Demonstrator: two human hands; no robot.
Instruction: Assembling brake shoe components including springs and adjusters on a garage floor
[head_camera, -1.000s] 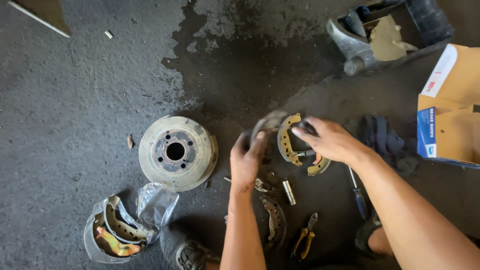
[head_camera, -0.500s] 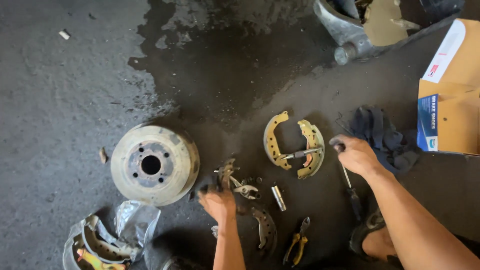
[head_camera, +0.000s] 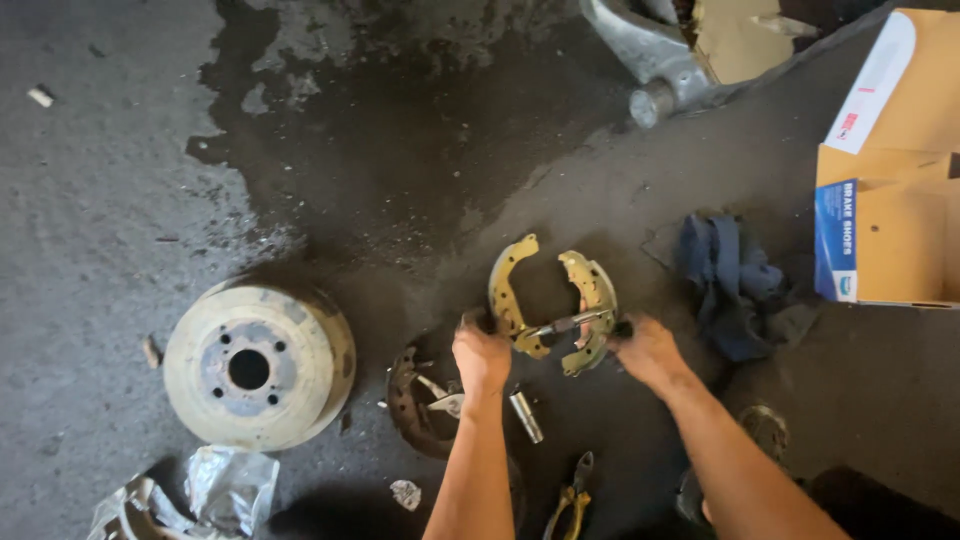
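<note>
Both hands grip one pair of brake shoes lying flat on the floor: the left hand is closed on the lower end of the left shoe, the right hand closed on the lower end of the right shoe, where a thin rod crosses between the two. The shoes' upper tips stand apart, with a gap between them.

By the look of it the step in hand is fitting or freeing the rod and springs that join the shoes (which of the two I cannot tell). The next move would call for holding both shoes steady while the rod end is seated or worked loose, without letting the pair twist.

Counted around the grip:
- one brake drum, well to the left of the left hand
- one older shoe with loose hardware, just beside the left wrist
- one small metal cylinder, between the forearms
- one pair of pliers, below it
- one dark rag, near the right hand
- one cardboard box, beyond the rag
- one crumpled plastic wrap, below the drum
</note>
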